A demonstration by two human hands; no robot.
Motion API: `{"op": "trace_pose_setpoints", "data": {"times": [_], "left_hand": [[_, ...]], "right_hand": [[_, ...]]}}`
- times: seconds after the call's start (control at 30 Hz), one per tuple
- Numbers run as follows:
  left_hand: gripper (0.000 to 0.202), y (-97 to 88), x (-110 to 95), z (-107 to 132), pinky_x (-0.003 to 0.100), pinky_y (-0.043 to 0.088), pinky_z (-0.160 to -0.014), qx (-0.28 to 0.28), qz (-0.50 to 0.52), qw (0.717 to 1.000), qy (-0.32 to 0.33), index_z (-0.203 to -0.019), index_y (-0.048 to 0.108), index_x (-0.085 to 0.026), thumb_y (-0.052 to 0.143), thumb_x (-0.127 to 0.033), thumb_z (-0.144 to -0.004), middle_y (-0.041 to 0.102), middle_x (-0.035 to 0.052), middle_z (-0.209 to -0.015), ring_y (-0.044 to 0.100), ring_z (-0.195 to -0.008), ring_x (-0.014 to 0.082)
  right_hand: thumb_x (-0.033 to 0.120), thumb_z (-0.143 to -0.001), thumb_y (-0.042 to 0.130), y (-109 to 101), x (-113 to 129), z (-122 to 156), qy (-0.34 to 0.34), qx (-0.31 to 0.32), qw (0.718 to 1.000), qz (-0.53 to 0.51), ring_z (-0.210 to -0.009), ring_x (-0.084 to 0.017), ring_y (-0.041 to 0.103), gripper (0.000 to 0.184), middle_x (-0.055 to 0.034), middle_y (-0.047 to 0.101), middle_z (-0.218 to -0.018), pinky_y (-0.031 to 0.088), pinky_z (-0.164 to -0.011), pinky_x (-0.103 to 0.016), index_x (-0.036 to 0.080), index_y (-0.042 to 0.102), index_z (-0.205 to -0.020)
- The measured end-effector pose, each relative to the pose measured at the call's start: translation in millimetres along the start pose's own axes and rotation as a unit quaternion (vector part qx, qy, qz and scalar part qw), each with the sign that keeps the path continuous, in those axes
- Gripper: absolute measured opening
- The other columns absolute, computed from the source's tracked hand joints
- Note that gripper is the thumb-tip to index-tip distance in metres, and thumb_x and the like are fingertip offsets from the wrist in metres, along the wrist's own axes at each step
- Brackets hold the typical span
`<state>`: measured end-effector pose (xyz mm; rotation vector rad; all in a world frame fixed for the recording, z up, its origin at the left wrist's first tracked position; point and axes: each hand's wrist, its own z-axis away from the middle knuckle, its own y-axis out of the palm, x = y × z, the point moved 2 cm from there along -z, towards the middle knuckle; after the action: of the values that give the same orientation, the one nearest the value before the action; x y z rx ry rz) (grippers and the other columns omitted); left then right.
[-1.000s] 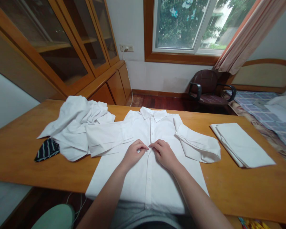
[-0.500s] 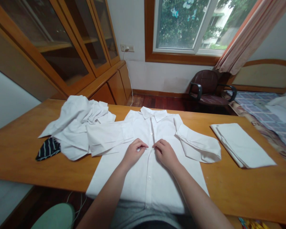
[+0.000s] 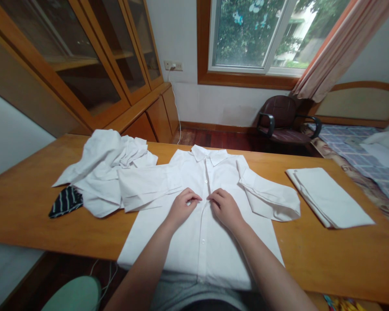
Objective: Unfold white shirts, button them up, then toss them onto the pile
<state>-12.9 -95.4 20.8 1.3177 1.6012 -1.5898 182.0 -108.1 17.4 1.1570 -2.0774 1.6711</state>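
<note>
A white button-up shirt point(image 3: 188, 242) lies front side up on the table, its collar pointing away from me and its lower end at the near edge. Both sleeves are spread out to the sides. My left hand point(image 3: 183, 206) pinches the front placket at mid-chest from the left. Across from it, my right hand point(image 3: 225, 209) pinches the placket's other side, fingertips close to the left ones. Any button between the fingers is hidden. Other buttons show above and below the hands.
On the wooden table point(image 3: 311, 259), a crumpled white garment pile point(image 3: 106, 168) and a dark striped cloth point(image 3: 65, 202) lie left. A folded white garment point(image 3: 330, 196) lies right. Below the near edge is a green stool point(image 3: 74, 296); beyond the table stands an office chair point(image 3: 283, 119).
</note>
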Motion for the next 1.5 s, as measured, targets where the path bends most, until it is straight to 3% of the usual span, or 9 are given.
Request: {"op": "trace_pose_setpoints", "data": {"times": [0.13, 0.57, 0.67, 0.83, 1.07, 1.5], "left_hand": [[0.021, 0.3, 2, 0, 0.028, 0.046, -0.077, 0.0, 0.0, 1.0, 0.003, -0.084, 0.073, -0.022, 0.055, -0.011, -0.082, 0.06, 0.0019, -0.085, 0.06, -0.084, 0.0159], [0.019, -0.4, -1, 0, 0.029, 0.048, -0.076, -0.006, -0.02, 1.0, 0.014, -0.083, 0.072, -0.021, 0.055, -0.012, -0.083, 0.062, 0.0033, -0.085, 0.061, -0.085, 0.0178], [0.021, 0.5, 2, 0, 0.034, 0.049, -0.086, -0.018, -0.056, 0.997, 0.043, -0.085, 0.072, -0.021, 0.053, -0.01, -0.084, 0.065, 0.0039, -0.09, 0.061, -0.092, 0.0191], [0.024, 6.8, 5, 1, 0.047, 0.042, -0.107, -0.014, -0.156, 0.982, 0.107, -0.102, 0.071, -0.023, 0.054, -0.012, -0.089, 0.067, 0.0053, -0.119, 0.053, -0.122, 0.0248], [0.034, 17.8, -3, 7, 0.052, 0.027, -0.12, 0.069, -0.326, 0.934, 0.125, -0.128, 0.061, -0.025, 0.05, -0.02, -0.096, 0.05, 0.0044, -0.147, 0.036, -0.142, 0.027], [0.038, 11.8, 4, -14, 0.054, 0.018, -0.122, 0.102, -0.376, 0.91, 0.143, -0.135, 0.054, -0.028, 0.049, -0.028, -0.097, 0.038, 0.0023, -0.156, 0.026, -0.147, 0.0273]], "right_hand": [[0.004, -0.082, 0.054, 1, 0, 0, -0.005, 0.007, 1.0, 0.016, -0.09, -0.02, 0.058, 0.028, -0.0053, 0.063, -0.095, 0.046, -0.082, -0.034, 0.022, 0.072, -0.095], [0.006, -0.08, 0.047, -7, -2, 1, 0.058, -0.068, 0.994, -0.061, -0.082, -0.019, 0.058, 0.025, -0.0039, 0.059, -0.088, 0.047, -0.077, -0.031, 0.021, 0.066, -0.085], [0.007, -0.08, 0.048, -9, -6, 1, 0.064, -0.108, 0.991, -0.047, -0.091, -0.022, 0.056, 0.023, -0.0062, 0.057, -0.093, 0.047, -0.082, -0.035, 0.02, 0.066, -0.083], [0.008, -0.081, 0.05, -10, -13, 0, 0.091, -0.163, 0.982, -0.006, -0.1, -0.025, 0.053, 0.024, -0.0093, 0.056, -0.102, 0.045, -0.091, -0.041, 0.019, 0.067, -0.094], [0.011, -0.084, 0.053, -7, -16, -1, 0.082, -0.102, 0.988, 0.08, -0.104, -0.027, 0.051, 0.025, -0.0116, 0.058, -0.11, 0.045, -0.093, -0.042, 0.019, 0.068, -0.103], [0.021, -0.091, 0.054, -11, -27, -14, 0.057, -0.05, 0.984, 0.164, -0.116, -0.031, 0.048, 0.035, -0.0131, 0.058, -0.124, 0.042, -0.098, -0.047, 0.024, 0.061, -0.125]]}}
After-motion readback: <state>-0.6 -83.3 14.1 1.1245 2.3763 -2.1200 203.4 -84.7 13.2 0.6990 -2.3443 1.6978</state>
